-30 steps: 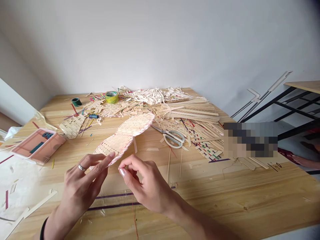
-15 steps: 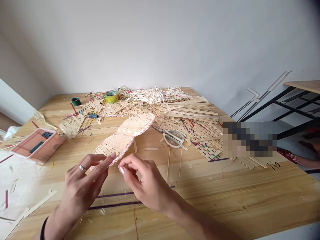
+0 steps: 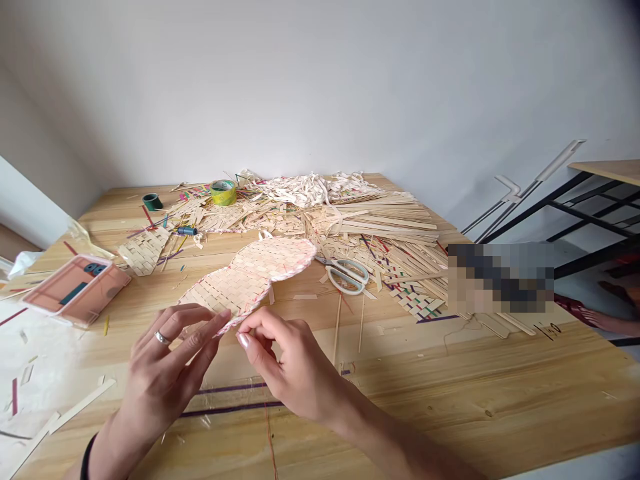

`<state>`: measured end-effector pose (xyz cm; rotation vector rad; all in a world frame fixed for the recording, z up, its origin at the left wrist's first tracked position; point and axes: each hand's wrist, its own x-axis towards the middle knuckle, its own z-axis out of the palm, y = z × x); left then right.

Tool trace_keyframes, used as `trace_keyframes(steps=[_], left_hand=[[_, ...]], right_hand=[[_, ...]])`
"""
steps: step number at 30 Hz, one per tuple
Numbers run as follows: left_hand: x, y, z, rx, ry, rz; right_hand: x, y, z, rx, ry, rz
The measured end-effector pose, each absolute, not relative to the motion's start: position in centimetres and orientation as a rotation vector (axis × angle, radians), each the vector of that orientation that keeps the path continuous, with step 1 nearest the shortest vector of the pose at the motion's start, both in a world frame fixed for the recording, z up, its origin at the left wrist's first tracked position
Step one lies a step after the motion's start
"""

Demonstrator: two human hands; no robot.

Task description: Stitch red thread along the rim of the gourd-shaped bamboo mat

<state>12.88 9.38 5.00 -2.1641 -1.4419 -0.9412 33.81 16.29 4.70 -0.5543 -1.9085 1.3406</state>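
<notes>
My left hand (image 3: 170, 350), a ring on one finger, grips the near end of a woven insole (image 3: 260, 263) between thumb and fingers. The insole is pale plaited strip, waisted in the middle, with a pink-and-white edging along its border. It is held tilted above the table. Close to the insole's near edge, my right hand (image 3: 280, 357) is closed with thumb and forefinger pinched together; what lies in the pinch is too small to make out. An orange-red thread (image 3: 271, 437) runs down below the right hand across the tabletop.
Beyond the insole lie scissors (image 3: 349, 275), heaped plaiting strips (image 3: 390, 217), a tape roll (image 3: 223, 193) and a thread spool (image 3: 152, 202). On the left stands a pink box (image 3: 107, 293). Purple strips (image 3: 225, 410) lie beneath my hands. A person's foot (image 3: 610, 325) shows at right.
The insole has turned a little in my left hand, so its woven face shows wider and its far end sits slightly lower and further right. My right hand has hardly moved.
</notes>
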Motion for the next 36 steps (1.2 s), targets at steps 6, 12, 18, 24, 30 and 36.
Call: trace_keyframes(steps=[6, 12, 18, 24, 30, 36], left_hand=[[13.01, 9.36, 5.09, -2.212, -1.44, -0.988], [13.25, 9.41, 5.22, -2.186, -1.413, -1.005], [13.36, 9.52, 5.39, -2.225, -1.371, -1.054], [13.34, 9.45, 5.45, -2.213, -1.357, -1.073], [13.3, 9.63, 5.3, -2.18, -1.374, -1.043], [13.3, 9.73, 5.33, -2.218, -1.351, -1.048]], right_hand=[[33.73, 16.28, 4.56, -0.54, -1.904, 1.332], [33.7, 16.36, 4.36, -0.526, -1.895, 1.34], [33.69, 16.32, 4.43, -0.538, -1.892, 1.349], [33.81, 16.4, 4.73, -0.552, -1.969, 1.363], [33.9, 16.33, 4.54, -0.532, -2.057, 1.291], [34.19, 17.09, 4.85, -0.452, -1.897, 1.023]])
